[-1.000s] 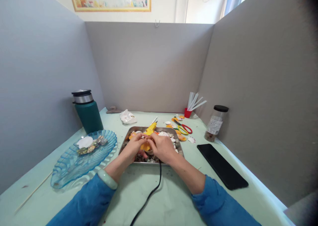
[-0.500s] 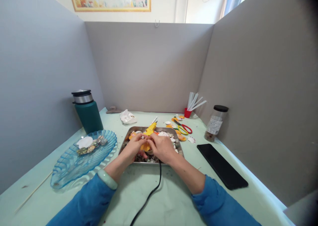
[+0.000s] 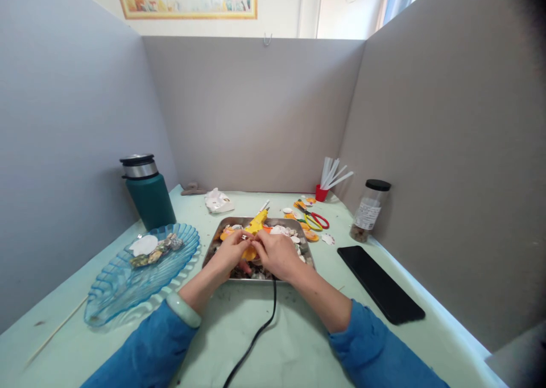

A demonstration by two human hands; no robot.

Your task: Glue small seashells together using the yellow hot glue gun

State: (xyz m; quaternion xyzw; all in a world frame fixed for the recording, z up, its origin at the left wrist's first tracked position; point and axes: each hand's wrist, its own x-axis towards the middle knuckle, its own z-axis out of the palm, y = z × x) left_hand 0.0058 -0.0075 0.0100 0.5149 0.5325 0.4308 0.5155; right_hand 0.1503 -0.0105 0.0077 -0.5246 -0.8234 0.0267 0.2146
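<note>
Both hands meet over a metal tray (image 3: 310,257) of shells and small stones. My left hand (image 3: 232,251) is closed in a pinch, fingertips against those of the other hand. My right hand (image 3: 277,252) pinches at the same spot; whatever lies between the fingers is too small and hidden to name. Beneath them in the tray lies a yellow hot glue gun (image 3: 257,222), its nozzle pointing away and its body partly covered by my hands. A black cord (image 3: 264,326) runs from the tray toward me. Pale shells (image 3: 281,230) show behind my right hand.
A blue glass dish (image 3: 102,297) with shells and a green bottle (image 3: 150,200) stand left. Scissors (image 3: 313,219), paper cutouts (image 3: 311,235), a red cup (image 3: 321,193) of glue sticks, a jar (image 3: 367,214) and a black phone (image 3: 379,284) are right. Grey panels (image 3: 256,115) enclose the table.
My hands stay together over the tray with almost no movement. The whole view has shifted very slightly. Nothing has visibly been taken up or let go.
</note>
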